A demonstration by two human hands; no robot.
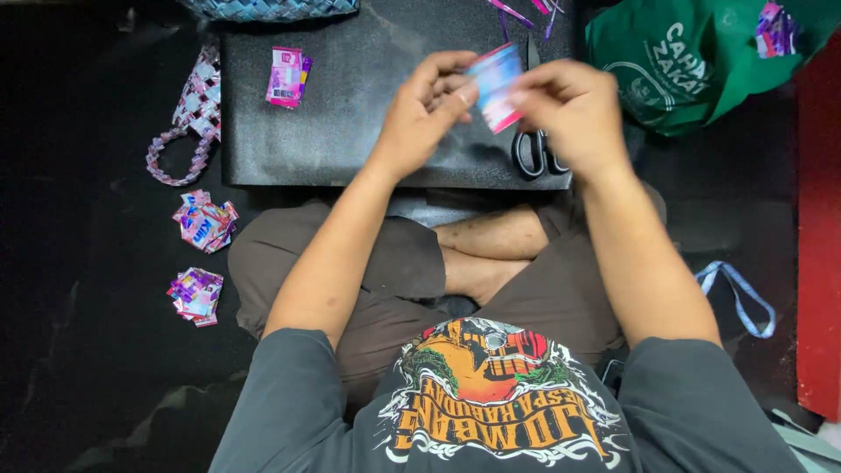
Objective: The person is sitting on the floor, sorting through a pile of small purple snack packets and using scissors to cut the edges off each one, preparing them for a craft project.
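My left hand [427,107] and my right hand [571,109] together pinch a small pink-and-blue foil wrapper piece [495,85], held up above a black board [350,131]. The wrapper is blurred. Black-handled scissors [536,151] lie on the board, partly under my right hand. A folded pink wrapper [287,77] rests on the board to the left. I sit cross-legged with the board in front of my knees.
A woven wrapper strap [188,118] lies left of the board, with two piles of folded wrappers [204,221] [196,293] below it. A green bag [692,57] sits top right. A woven basket edge [272,9] shows at top. Red surface [819,228] at right.
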